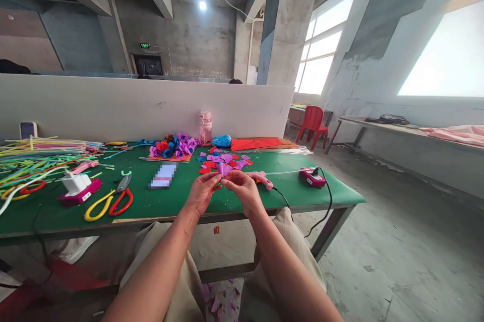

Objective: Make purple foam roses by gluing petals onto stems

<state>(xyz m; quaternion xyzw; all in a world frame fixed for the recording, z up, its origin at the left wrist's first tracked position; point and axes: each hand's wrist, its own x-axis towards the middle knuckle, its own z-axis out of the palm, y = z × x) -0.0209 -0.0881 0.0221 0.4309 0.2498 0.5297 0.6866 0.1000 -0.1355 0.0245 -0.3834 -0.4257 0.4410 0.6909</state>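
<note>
1. At far left of the green bench [346, 193]: a heap of thin coloured strips [49, 147], with a white plug adapter [74, 181] on a magenta power strip [85, 193] in front.
2. Next along: scissors [122, 185] with one yellow and one red handle, lying near the front edge; then a phone [163, 176] with a blurred screen.
3. Behind the phone: a cluster of purple, red and blue artificial flowers [184, 148].
4. Left hand [202, 192]: thumb and fingertips nearly together, pinching the left side of a small purple petal piece [223, 169].
5. Between both hands, over the front of the bench: that purple petal piece, with loose purple and red cut pieces [242, 163] lying just beyond.
6. Probably very light, thin and soft, likelier to crease or tear than to slip; best held gently by opposite edges, sparing the middle.
7. Right hand [245, 192]: similarly pinched, gripping the right side.
8. Just beside: a pink glue gun [260, 179]; farther right, a second magenta power strip [310, 179].
</note>
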